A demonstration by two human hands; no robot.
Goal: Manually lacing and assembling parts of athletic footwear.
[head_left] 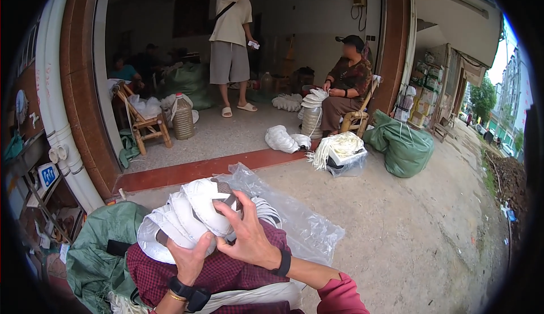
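A stack of nested white curved pieces [184,217], which look like shoe uppers, rests on my lap over a dark red checked cloth [153,277]. My left hand [190,260] grips the stack from its near side, thumb on top, with the other fingers hidden beneath. At the stack's right end my right hand [249,237] is curled round the last piece. Its fingers lie by a small dark strip [229,199] and a grey-brown patch of lining. More ribbed white pieces [267,211] show just behind the right hand.
Clear plastic sheeting [306,229] lies on the ground ahead. A green sack [102,251] is at my left, another [405,147] at the far right. White straps [343,147] fill a tub near a seated person [348,87]. Another person [229,36] stands in the doorway.
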